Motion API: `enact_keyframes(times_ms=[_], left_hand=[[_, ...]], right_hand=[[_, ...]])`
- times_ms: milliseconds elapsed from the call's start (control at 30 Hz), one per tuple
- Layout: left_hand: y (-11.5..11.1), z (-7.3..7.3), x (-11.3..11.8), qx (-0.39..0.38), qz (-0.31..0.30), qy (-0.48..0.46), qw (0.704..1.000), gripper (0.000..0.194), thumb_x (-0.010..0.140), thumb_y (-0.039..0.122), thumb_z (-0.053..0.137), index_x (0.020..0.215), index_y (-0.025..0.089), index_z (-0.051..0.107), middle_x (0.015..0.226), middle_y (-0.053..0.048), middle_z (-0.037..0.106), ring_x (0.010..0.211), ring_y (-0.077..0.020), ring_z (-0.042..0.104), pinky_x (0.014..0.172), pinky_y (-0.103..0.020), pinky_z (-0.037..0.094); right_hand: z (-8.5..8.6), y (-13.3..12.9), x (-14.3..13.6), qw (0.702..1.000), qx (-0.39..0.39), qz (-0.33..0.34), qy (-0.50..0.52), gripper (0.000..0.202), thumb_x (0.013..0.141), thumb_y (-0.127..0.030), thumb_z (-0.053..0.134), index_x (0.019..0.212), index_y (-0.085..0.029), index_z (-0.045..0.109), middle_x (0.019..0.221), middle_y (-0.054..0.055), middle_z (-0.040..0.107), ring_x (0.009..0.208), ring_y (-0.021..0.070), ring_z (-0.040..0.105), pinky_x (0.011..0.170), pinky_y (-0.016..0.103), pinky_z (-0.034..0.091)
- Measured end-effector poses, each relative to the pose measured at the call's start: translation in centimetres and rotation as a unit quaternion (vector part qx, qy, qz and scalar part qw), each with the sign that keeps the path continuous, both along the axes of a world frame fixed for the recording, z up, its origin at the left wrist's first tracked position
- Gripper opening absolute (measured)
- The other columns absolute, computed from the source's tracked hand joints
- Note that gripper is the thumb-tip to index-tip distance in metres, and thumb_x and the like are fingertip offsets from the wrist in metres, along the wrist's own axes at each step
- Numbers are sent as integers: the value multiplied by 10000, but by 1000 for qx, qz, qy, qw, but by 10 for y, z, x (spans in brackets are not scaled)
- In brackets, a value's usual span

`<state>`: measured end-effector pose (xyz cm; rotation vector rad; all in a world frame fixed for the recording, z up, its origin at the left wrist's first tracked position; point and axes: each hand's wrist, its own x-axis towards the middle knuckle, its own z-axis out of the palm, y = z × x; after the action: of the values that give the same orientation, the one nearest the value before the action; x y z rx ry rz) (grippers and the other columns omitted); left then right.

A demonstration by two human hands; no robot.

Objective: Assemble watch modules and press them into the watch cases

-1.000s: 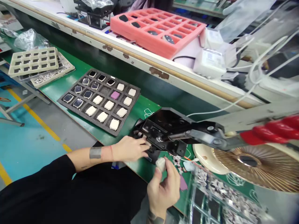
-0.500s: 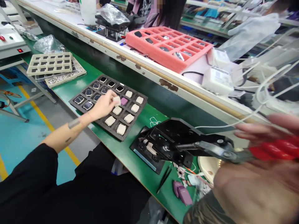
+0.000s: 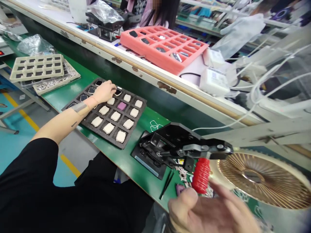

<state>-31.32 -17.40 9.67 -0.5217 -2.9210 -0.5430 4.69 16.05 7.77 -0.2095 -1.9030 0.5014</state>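
Note:
My left hand reaches over the back part of a dark foam tray, its fingers bent together and pointing down into a compartment beside a black-faced watch piece. What the fingertips hold is hidden. Pale watch-shaped pieces and one purple piece sit in the tray. At the lower right my right hand has its fingers spread, just below the red handle of a black toggle clamp press. The press stands on the green bench right of the tray.
Black tweezers lie right of the press base. A gold-coloured fan is at the right. Cream trays stand at the far left. A pink foam tray rests on the raised shelf, where a person sits behind.
My left hand has moved back and left over the tray, and a pale piece now sits where it was. The red handle has swung down, and my right hand has come lower and left.

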Motion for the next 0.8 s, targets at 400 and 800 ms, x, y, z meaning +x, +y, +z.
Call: enact_keyframes(times_ms=[400,800], left_hand=[[66,23,-27,-157,59,-55,984,571,864,491,815,1176,13,799,1262,-328,753,1283,-477,692,1104,-540,516],[43,23,193,407,-149,-30,900,452,1013,548,775,1421,358,739,1012,31,825,910,-227,821,762,-445,717]], right_hand=[[-70,-30,71,852,119,-126,-495,459,1108,-312,487,1518,-118,564,1022,100,725,563,179,631,472,319,311],[-76,-7,84,894,-120,12,-432,376,1094,-222,494,1346,-175,769,953,75,759,778,186,709,718,303,540]])
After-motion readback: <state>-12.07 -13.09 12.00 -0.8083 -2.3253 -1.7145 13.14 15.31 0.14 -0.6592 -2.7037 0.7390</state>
